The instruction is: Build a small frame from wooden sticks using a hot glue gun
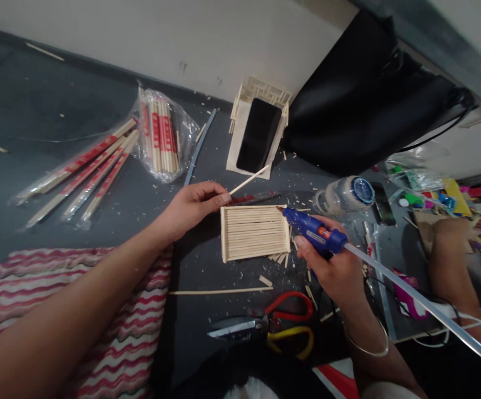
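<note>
My left hand (194, 206) pinches a thin wooden stick (249, 180) by one end, just above the top left corner of a flat panel of glued sticks (254, 233) lying on the dark floor. My right hand (332, 266) grips a blue glue gun (313, 231). Its nozzle touches the panel's top right corner, and a long clear glue stick (423, 302) trails from its back towards the lower right.
Red and yellow handled scissors (274, 324) lie below the panel beside a long loose stick (219, 291). Bagged chopsticks (161, 136) lie at upper left. A phone (259, 134) rests on a small stick stand. A plastic bottle (344, 194), black bag (369, 105) and another person's hand (452, 244) are at right.
</note>
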Demonstrator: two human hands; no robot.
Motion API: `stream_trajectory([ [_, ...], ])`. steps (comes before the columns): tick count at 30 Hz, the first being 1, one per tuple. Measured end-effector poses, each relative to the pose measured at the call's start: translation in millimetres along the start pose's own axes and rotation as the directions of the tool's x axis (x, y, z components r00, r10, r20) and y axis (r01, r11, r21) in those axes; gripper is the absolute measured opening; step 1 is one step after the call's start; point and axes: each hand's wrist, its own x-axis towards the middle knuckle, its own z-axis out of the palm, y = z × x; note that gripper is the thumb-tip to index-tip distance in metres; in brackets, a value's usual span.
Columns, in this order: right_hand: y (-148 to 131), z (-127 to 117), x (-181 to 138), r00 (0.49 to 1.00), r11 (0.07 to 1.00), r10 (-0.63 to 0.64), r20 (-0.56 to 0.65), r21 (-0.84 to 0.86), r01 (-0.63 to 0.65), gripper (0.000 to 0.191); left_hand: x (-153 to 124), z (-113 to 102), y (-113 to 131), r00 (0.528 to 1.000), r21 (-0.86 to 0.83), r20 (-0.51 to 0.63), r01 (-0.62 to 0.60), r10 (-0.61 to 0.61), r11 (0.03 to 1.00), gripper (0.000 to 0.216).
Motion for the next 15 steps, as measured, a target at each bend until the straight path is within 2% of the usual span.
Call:
stream_trajectory([
  [9, -7.9, 0.7, 2.3, 1.0, 1.0, 0.009, 0.025, -0.007, -0.009, 0.037, 0.0, -0.6, -1.0, 1.0, 0.026, -0.001, 0.006, -0.006, 1.0, 0.038],
  [15, -4.4, 3.9, -0.6, 1.0, 0.999, -0.018, -0.021, -0.041, 0.017, 0.039, -0.4, -0.4, -1.1, 1.0, 0.027, 0.005, 0.0, 0.0, 1.0, 0.037],
])
